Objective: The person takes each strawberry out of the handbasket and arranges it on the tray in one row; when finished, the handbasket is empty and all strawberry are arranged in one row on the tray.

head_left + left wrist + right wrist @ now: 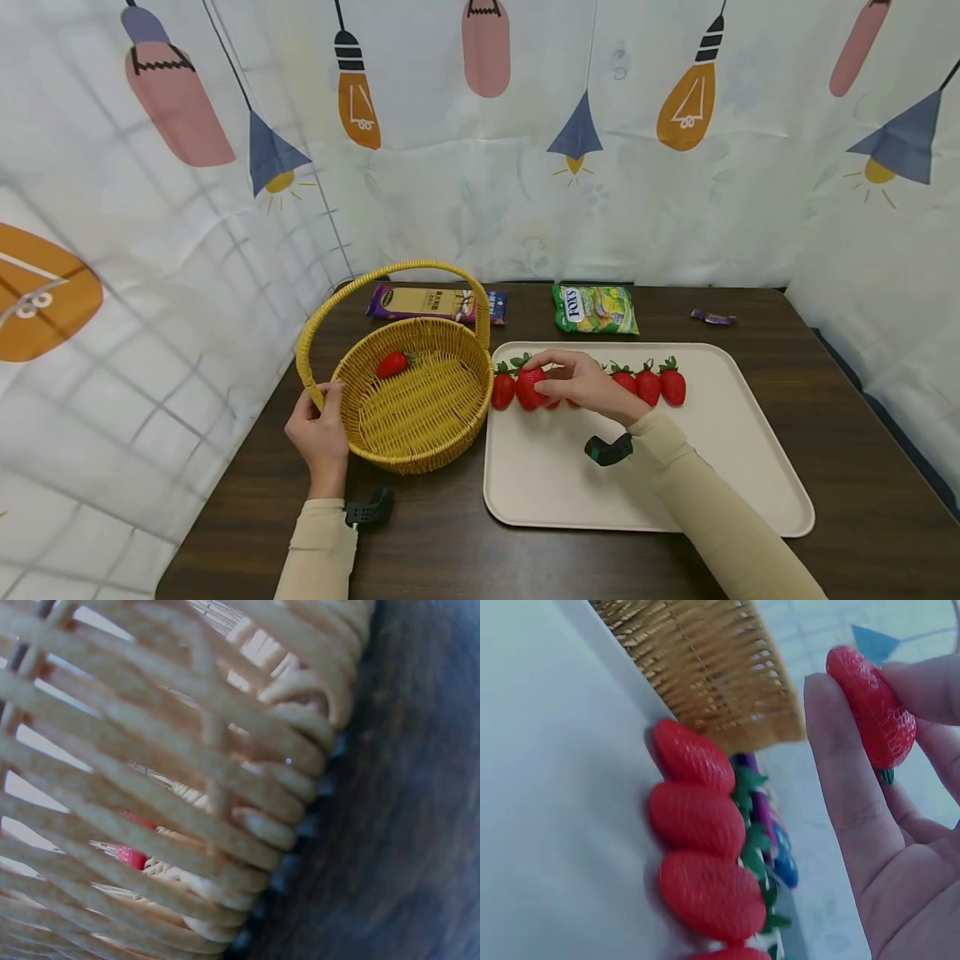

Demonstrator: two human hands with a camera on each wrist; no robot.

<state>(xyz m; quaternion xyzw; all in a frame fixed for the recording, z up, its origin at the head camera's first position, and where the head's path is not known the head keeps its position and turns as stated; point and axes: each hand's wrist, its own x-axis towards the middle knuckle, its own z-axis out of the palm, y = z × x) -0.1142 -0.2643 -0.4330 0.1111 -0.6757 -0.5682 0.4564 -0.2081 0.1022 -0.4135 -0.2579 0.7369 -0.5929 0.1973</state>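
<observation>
My left hand (317, 429) grips the yellow woven basket (431, 460) at its left side, where the tall handle meets the rim. One strawberry (392, 364) lies inside the basket. In the left wrist view the basket's weave (217, 787) fills most of the picture, with a bit of red strawberry (131, 857) showing through the gaps. Over the tray, my right hand (588, 387) pinches a strawberry (874, 709) between thumb and fingers, lifted clear of the others. Below it, several strawberries (697, 817) lie in a row along the far part of the cream tray (600, 500); the hand hides some.
Behind the basket lies a purple and yellow snack packet (423, 302). A green FOX'S candy bag (596, 309) sits beyond the tray, and a small purple wrapped candy (714, 317) is farther right. A patterned curtain (465, 192) hangs behind the dark wooden table (450, 550).
</observation>
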